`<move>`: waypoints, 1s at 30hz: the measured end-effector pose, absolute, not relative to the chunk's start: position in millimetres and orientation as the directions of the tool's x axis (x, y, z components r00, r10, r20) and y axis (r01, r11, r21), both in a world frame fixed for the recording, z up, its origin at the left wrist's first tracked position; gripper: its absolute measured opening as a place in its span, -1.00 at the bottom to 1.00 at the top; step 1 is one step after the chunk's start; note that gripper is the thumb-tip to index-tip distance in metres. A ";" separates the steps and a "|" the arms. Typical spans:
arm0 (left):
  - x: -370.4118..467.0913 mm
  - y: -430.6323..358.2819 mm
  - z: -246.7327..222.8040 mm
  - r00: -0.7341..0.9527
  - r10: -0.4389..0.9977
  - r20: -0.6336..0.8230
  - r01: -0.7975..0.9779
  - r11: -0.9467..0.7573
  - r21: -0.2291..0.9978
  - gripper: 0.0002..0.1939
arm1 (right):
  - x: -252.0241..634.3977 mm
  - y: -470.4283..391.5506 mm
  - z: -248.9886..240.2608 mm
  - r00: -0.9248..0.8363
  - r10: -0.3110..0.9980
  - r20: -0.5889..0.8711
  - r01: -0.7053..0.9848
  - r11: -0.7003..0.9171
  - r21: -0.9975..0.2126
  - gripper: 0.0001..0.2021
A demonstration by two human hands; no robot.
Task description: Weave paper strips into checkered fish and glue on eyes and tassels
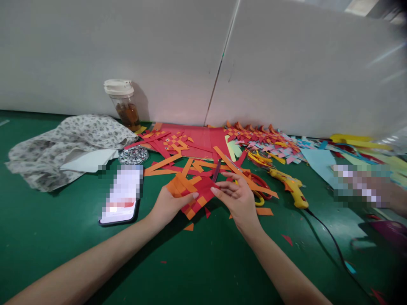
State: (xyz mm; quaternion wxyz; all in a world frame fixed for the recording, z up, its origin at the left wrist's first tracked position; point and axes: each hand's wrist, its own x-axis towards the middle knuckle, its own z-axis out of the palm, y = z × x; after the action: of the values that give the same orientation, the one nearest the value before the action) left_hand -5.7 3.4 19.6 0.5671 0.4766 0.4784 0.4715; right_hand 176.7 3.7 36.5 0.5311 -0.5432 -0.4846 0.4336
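Observation:
Between my two hands is a piece of woven paper (192,206), red and orange in a checked pattern. My left hand (170,205) pinches its orange end, thumb on top. On the red end, my right hand (237,199) grips the edge between thumb and fingers. Just beyond the weave, loose orange paper strips (165,165) and red ones lie crossed over each other. Scissors with red and yellow handles (260,197) lie partly hidden behind my right hand.
A yellow glue gun (294,188) with a black cord lies right. Left are a phone (122,195), a patterned cloth (73,140) and a lidded drink cup (124,103). Finished woven paper fish (174,142) rest on red card. Another person's hand (389,190) is at far right.

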 end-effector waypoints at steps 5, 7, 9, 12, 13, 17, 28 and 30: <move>-5.5 3.7 18.8 0.102 0.990 -0.098 -0.111 0.109 0.988 -0.68 | 176.1 3.2 38.2 0.162 0.986 0.038 0.072 0.027 -0.997 -0.51; -5.5 4.0 18.7 0.104 0.989 -0.104 -0.125 0.117 0.985 -0.67 | 175.8 2.7 40.3 0.165 0.985 0.050 0.047 0.042 -0.998 -0.51; -5.5 4.0 18.9 0.106 0.988 -0.113 -0.126 0.126 0.984 -0.66 | 175.7 2.3 42.3 0.166 0.984 0.068 0.012 0.067 -0.998 -0.52; -5.7 3.8 19.7 0.104 0.989 -0.109 -0.110 0.120 0.987 -0.65 | 175.5 2.5 42.1 0.121 0.991 0.054 -0.007 0.055 -0.998 -0.51; -5.9 3.7 19.9 0.106 0.989 -0.104 -0.108 0.115 0.988 -0.65 | 175.3 2.8 40.9 0.097 0.995 0.029 0.001 0.029 -1.000 -0.48; -6.4 3.5 20.5 0.123 0.987 -0.101 -0.118 0.115 0.986 -0.65 | 173.4 3.5 33.5 0.017 0.998 -0.064 0.036 -0.065 -0.997 -0.37; -6.6 3.9 21.8 0.143 0.986 -0.083 -0.104 0.098 0.990 -0.63 | 173.6 3.3 35.4 -0.036 0.997 -0.075 -0.026 -0.076 -0.997 -0.37; -6.7 4.1 21.3 0.155 0.985 -0.073 -0.082 0.086 0.993 -0.64 | 173.6 3.2 34.3 -0.067 0.993 -0.098 -0.030 -0.100 -0.994 -0.37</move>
State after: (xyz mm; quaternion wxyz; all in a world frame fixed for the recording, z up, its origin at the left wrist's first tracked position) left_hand -6.7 4.1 21.3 0.5777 0.4935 0.4576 0.4618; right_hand 173.6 3.2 34.3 0.4660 -0.4991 -0.4823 0.5488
